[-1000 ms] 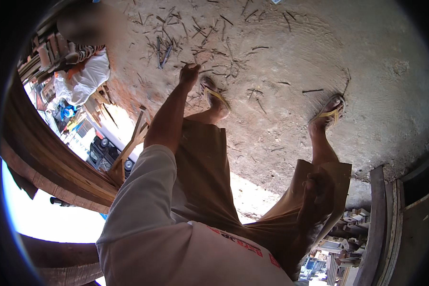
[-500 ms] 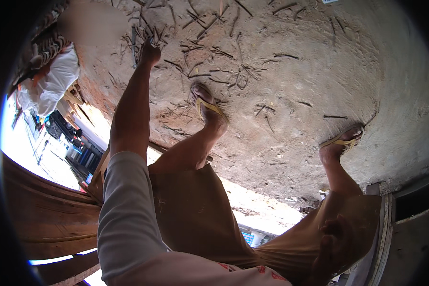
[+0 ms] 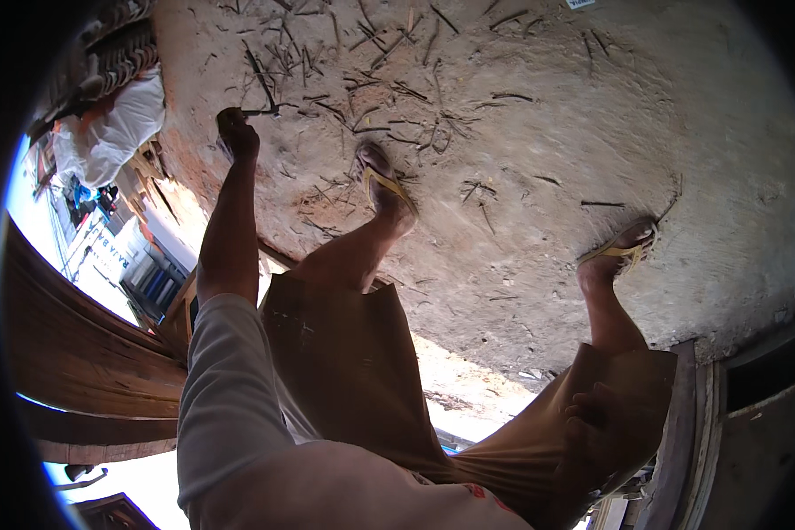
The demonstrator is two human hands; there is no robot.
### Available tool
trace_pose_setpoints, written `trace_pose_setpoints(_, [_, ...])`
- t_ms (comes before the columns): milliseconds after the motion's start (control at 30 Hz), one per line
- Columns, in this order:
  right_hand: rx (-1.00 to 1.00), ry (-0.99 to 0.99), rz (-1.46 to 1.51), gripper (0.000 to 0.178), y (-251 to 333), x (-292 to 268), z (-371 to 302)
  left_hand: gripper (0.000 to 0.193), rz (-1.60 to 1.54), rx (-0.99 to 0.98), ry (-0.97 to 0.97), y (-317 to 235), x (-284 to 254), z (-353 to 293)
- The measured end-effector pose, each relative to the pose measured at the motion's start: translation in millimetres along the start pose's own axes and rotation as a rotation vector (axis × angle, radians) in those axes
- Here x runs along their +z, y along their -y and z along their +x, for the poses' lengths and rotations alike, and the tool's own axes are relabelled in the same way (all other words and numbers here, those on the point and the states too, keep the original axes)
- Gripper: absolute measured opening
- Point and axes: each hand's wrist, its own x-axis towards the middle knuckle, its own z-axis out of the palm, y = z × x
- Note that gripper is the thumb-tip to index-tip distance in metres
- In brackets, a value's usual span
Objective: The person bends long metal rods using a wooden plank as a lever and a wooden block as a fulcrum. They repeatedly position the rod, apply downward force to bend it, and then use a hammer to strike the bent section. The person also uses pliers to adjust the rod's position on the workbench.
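Observation:
My left hand (image 3: 238, 136) is closed low over the dirt floor at the upper left. A short dark stick (image 3: 261, 112) juts from the fist to the right; its gripped end is hidden. Its far end meets a longer dark stick (image 3: 258, 72) slanting up and left. Many thin dry sticks (image 3: 375, 53) lie scattered to the right of that hand. Deep in shadow, my right hand (image 3: 589, 417) rests against the brown shorts (image 3: 539, 442) over my right thigh. Its fingers look loosely apart, and nothing shows in them.
My feet in yellow flip-flops (image 3: 389, 183) stand wide apart on the bare ground (image 3: 521, 265). A white sack (image 3: 115, 128) and stacked ridged pieces (image 3: 119, 62) lie at the left. Curved wooden boards (image 3: 97, 353) are at lower left, and a wooden post (image 3: 693, 442) at lower right.
My left hand has moved left and slightly down, away from the cluster of sticks, with a short stick jutting from it. My right hand stays by the thigh.

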Motion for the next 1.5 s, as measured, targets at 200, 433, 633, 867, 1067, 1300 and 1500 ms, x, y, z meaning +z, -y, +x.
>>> trace_pose_setpoints(200, [0.315, -0.103, 0.159, 0.042, 1.3, -25.3, -37.3, 0.035, 0.085, -0.532, -0.321, -71.7, 24.5, -49.5])
trace_pose_setpoints(433, [0.337, -0.109, 0.181, 0.056, -41.0, -60.1, -52.9, 0.018, -0.918, -0.5, -0.15, -335.8, -50.7, -253.4])
trace_pose_setpoints(633, [0.088, -0.649, 0.232, 0.102, -68.9, -87.8, -88.6, 0.027, -1.201, -0.487, 0.508, -567.0, -228.0, -406.4])
trace_pose_setpoints(867, [-0.466, -0.553, -0.115, 0.085, 24.9, -199.8, -198.6, 0.04, -1.587, -0.634, 1.06, -634.8, -414.2, -431.2])
trace_pose_setpoints(1067, [-0.514, -0.266, -0.089, 0.064, 97.6, -225.1, -256.4, 0.038, -1.647, -0.649, 1.128, -595.7, -488.7, -459.4])
trace_pose_setpoints(1300, [-0.3, 0.262, 0.336, 0.065, 160.3, -109.0, -338.6, 0.054, -1.431, -0.444, 1.156, -499.9, -554.7, -489.4])
trace_pose_setpoints(1500, [-0.264, 0.427, 0.755, 0.065, 200.0, -31.4, -366.1, 0.052, -0.738, 0.19, 0.48, -344.3, -666.9, -466.8])
